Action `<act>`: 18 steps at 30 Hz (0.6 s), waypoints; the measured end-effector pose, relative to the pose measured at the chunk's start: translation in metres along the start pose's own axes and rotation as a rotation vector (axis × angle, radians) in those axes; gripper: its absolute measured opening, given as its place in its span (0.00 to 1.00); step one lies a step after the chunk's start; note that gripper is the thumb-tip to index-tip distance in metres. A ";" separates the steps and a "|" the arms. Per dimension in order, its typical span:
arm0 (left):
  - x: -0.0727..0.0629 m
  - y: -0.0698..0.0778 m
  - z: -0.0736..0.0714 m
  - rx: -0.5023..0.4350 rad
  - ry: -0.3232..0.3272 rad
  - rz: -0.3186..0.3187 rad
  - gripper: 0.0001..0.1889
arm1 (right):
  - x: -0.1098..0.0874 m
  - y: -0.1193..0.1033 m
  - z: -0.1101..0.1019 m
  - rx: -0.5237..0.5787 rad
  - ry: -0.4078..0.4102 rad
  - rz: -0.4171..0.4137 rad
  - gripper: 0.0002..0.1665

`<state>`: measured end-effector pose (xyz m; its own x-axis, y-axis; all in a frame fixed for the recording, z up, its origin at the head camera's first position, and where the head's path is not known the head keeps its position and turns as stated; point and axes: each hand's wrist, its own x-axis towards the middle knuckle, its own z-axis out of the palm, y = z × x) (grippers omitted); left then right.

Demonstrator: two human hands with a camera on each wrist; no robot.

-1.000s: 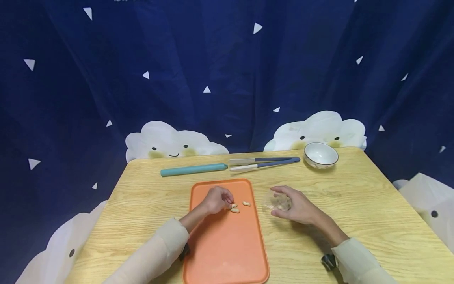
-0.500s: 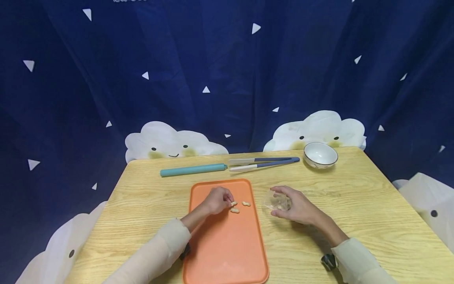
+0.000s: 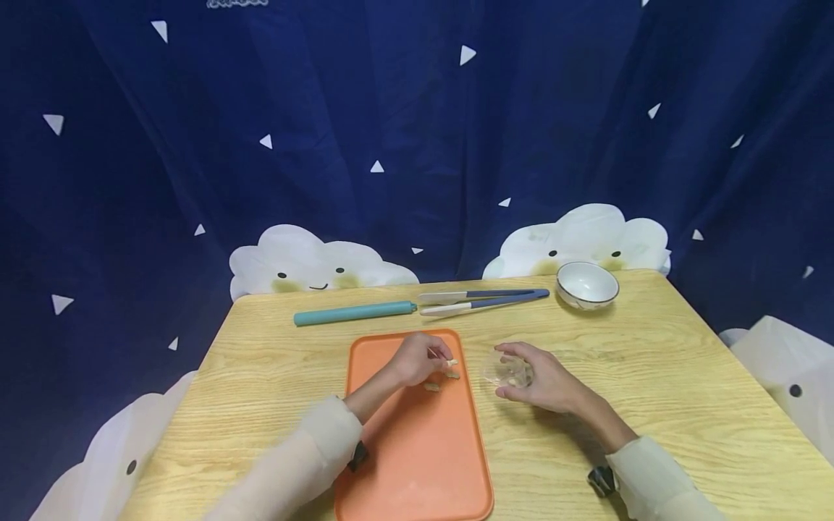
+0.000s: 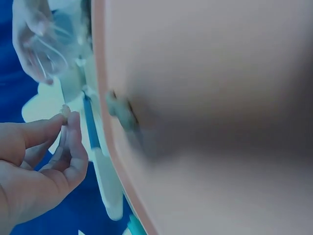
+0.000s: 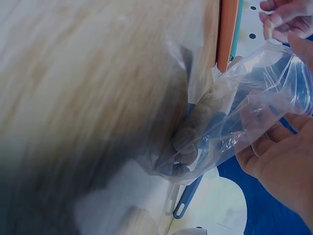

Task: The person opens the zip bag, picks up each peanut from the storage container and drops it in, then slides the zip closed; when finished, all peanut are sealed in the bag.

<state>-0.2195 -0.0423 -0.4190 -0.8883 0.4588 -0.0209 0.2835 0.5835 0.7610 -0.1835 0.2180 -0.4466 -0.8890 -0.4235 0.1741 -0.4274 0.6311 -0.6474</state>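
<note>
Between thumb and fingertips my left hand (image 3: 417,359) pinches a peanut (image 4: 65,110), lifted above the orange tray (image 3: 417,456). Just under that hand, other peanuts (image 3: 432,387) lie on the tray near its right edge. To the right of the tray, my right hand (image 3: 544,380) holds a clear plastic bag (image 5: 244,107) by its rim, thumb and fingers curved around the mouth. Several peanuts (image 5: 198,122) sit inside at the bottom of the bag. The mouth faces the left hand, with a gap between them.
Behind the tray lie a teal stick-shaped item (image 3: 355,312) and blue-and-white tongs (image 3: 485,300). A white bowl (image 3: 588,284) stands at the back right of the wooden table (image 3: 677,376). A dark blue curtain (image 3: 417,130) hangs behind.
My left hand has picked up a peanut from the tray and moved right and slightly up with it, towards the bag. The right hand and bag have stayed nearly still.
</note>
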 end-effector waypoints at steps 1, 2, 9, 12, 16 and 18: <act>0.001 0.003 0.003 -0.012 0.003 0.004 0.04 | 0.000 0.000 0.000 -0.003 0.001 0.000 0.43; 0.002 0.006 0.006 -0.036 0.007 0.007 0.04 | 0.000 0.000 0.000 -0.004 0.001 0.000 0.43; 0.008 0.024 0.027 -0.135 0.020 0.074 0.06 | 0.001 -0.001 -0.001 -0.007 -0.003 0.009 0.42; 0.010 0.030 0.033 -0.110 0.011 0.101 0.06 | 0.001 -0.002 0.000 -0.009 0.000 0.006 0.41; 0.013 0.035 0.040 -0.118 -0.001 0.100 0.06 | 0.001 -0.001 0.000 -0.017 0.015 -0.004 0.39; 0.014 0.036 0.042 -0.124 -0.008 0.102 0.07 | 0.000 -0.001 0.000 -0.016 0.018 -0.003 0.39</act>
<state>-0.2067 0.0131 -0.4192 -0.8544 0.5167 0.0559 0.3248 0.4469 0.8335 -0.1832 0.2175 -0.4456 -0.8902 -0.4142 0.1896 -0.4329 0.6399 -0.6349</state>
